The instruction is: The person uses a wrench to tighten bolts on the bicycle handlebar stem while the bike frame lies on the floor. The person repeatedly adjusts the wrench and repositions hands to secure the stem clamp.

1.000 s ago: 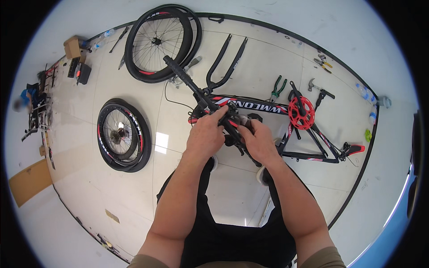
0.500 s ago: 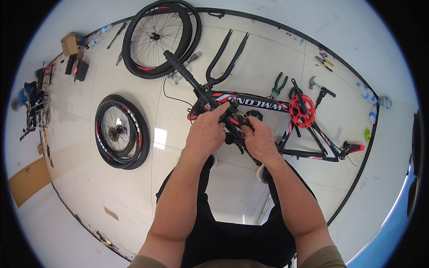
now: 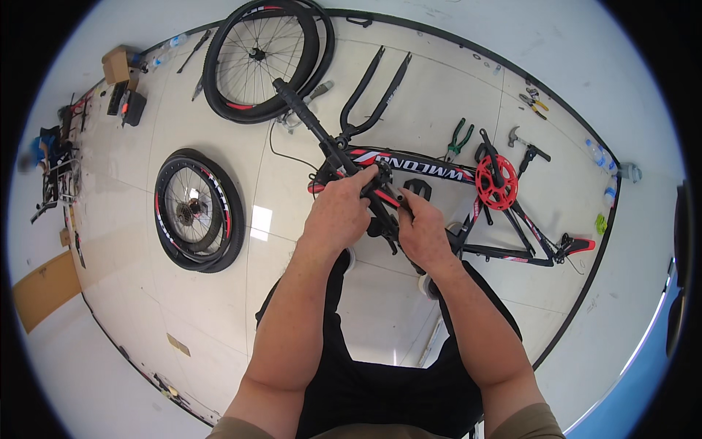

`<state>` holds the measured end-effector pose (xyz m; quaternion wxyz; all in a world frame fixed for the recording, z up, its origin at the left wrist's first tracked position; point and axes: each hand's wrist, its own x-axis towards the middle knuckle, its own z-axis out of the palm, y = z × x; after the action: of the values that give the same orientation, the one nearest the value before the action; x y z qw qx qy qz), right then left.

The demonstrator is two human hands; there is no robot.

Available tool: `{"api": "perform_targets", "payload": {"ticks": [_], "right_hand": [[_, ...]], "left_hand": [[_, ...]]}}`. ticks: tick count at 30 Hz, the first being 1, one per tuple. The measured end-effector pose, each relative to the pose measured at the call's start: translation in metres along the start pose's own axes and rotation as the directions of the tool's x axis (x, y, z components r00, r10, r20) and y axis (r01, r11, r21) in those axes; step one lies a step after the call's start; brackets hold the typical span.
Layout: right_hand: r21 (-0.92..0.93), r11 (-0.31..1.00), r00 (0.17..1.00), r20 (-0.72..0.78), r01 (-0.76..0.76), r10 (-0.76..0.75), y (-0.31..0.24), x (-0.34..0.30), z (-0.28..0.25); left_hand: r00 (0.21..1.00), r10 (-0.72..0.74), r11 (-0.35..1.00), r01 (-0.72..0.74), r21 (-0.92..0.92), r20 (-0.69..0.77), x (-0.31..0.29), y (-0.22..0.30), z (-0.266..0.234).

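Observation:
A black bicycle handlebar (image 3: 301,110) with dark grips slants across the front end of a black, white and red bike frame (image 3: 424,167). My left hand (image 3: 340,208) is closed around the middle of the handlebar, index finger reaching to a round dark part (image 3: 382,173) there. Close beside it, my right hand (image 3: 424,230) is closed, thumb and fingers pinched at a short, thin dark piece that I cannot make out, next to the bar. The lower half of the bar runs partly behind my right hand. A black fork (image 3: 380,102) lies beyond the frame.
Wheels with tyres lie at the far left (image 3: 252,55) and left (image 3: 194,212). Green-handled pliers (image 3: 458,140) and a red chainring (image 3: 497,181) lie by the frame. A hammer (image 3: 521,137) and yellow-handled pliers (image 3: 534,106) are at the far right. A black pedal (image 3: 418,189) is near my hands.
Both hands stay at the handlebar's middle. My right hand's fingers have shifted slightly, and the pedal behind them shows more. The whole view has moved a little.

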<state>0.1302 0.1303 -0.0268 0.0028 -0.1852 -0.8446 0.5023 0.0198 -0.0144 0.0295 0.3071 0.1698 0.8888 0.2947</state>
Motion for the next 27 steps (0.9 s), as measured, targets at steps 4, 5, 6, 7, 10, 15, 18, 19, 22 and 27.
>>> {"api": "perform_targets", "payload": {"ticks": [4, 5, 6, 7, 10, 15, 18, 19, 22, 27], "right_hand": [[-0.040, 0.999, 1.000, 0.020, 0.019, -0.018, 0.000, -0.002, 0.000], [-0.044, 0.999, 1.000, 0.024, 0.013, -0.012, -0.001, -0.002, 0.000], [-0.049, 0.999, 1.000, 0.028, 0.009, -0.008, -0.003, -0.002, 0.000], [-0.054, 0.999, 0.999, 0.032, 0.005, -0.004, -0.004, -0.002, 0.000], [-0.043, 0.999, 0.999, 0.048, -0.006, 0.008, -0.001, -0.003, 0.001], [-0.035, 0.999, 0.999, 0.039, 0.013, -0.011, 0.000, -0.001, 0.004], [-0.019, 0.999, 0.999, 0.026, 0.027, -0.027, -0.003, 0.000, 0.005], [-0.013, 0.999, 0.999, 0.018, 0.033, -0.033, -0.005, 0.001, 0.005], [0.053, 0.997, 0.996, 0.064, -0.063, 0.059, -0.015, 0.004, 0.001], [0.032, 0.999, 1.000, -0.013, -0.026, 0.026, -0.005, 0.002, 0.008]], "left_hand": [[1.000, 0.012, 1.000, -0.012, 0.007, -0.004, -0.002, 0.004, -0.003], [1.000, 0.020, 1.000, -0.020, 0.008, -0.007, -0.002, 0.004, -0.003], [1.000, 0.019, 1.000, -0.019, -0.008, -0.006, -0.002, 0.003, -0.003], [1.000, 0.017, 1.000, -0.018, -0.024, -0.007, -0.003, 0.003, -0.002], [1.000, 0.012, 0.998, -0.012, -0.060, -0.004, -0.003, 0.002, -0.001], [1.000, 0.005, 0.998, -0.006, -0.055, -0.009, -0.001, 0.002, -0.002], [1.000, -0.026, 0.999, 0.026, -0.043, -0.008, -0.002, 0.004, -0.005], [1.000, -0.024, 0.998, 0.024, -0.051, -0.015, -0.002, 0.002, -0.005], [0.999, -0.023, 0.998, 0.021, -0.060, -0.024, -0.002, -0.001, -0.006], [0.998, -0.056, 0.993, 0.058, -0.099, 0.025, -0.002, 0.004, -0.011]]}}
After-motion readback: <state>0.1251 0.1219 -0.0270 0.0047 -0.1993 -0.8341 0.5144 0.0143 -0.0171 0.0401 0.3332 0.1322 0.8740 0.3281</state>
